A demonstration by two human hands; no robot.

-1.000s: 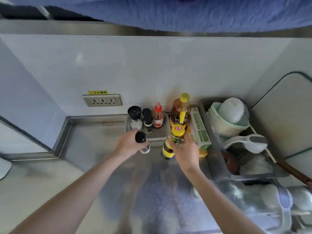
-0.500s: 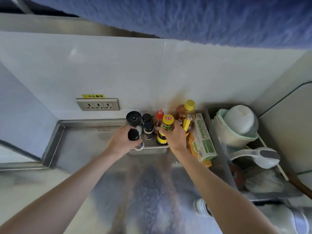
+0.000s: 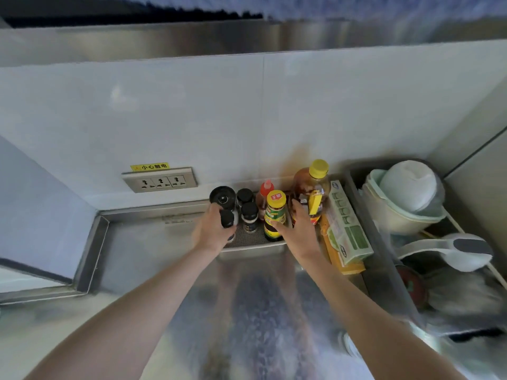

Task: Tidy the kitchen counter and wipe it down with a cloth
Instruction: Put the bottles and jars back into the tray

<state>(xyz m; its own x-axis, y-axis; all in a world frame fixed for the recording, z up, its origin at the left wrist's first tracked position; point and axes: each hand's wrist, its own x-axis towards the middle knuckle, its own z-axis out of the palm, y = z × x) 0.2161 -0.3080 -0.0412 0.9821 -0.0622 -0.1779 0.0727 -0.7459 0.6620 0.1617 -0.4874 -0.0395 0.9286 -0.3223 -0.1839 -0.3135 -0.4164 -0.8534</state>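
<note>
My left hand (image 3: 211, 233) grips a small black-capped shaker (image 3: 227, 219) at the front left of the perforated metal tray (image 3: 248, 242) against the back wall. My right hand (image 3: 299, 233) has its thumb across the label of a yellow-capped dark sauce bottle (image 3: 275, 212) and its fingers against the bottle's right side. That bottle stands upright in the tray. The steel counter (image 3: 148, 256) stretches toward me in front of the tray. No cloth is in view.
In the tray stand a black-topped grinder (image 3: 222, 196), two small black-capped jars (image 3: 248, 204), a red-capped bottle (image 3: 265, 189) and a large oil bottle (image 3: 312, 185). A green-white box (image 3: 347, 229) lies to the right. A grey tub (image 3: 384, 256) holds bowls (image 3: 406, 193) and a ladle (image 3: 455, 250). A wall socket (image 3: 160, 181) sits at the left.
Both hands have moved forward to the tray. The sauce bottle went from tilted above the counter to upright in the tray. The shaker came to the tray's front left.
</note>
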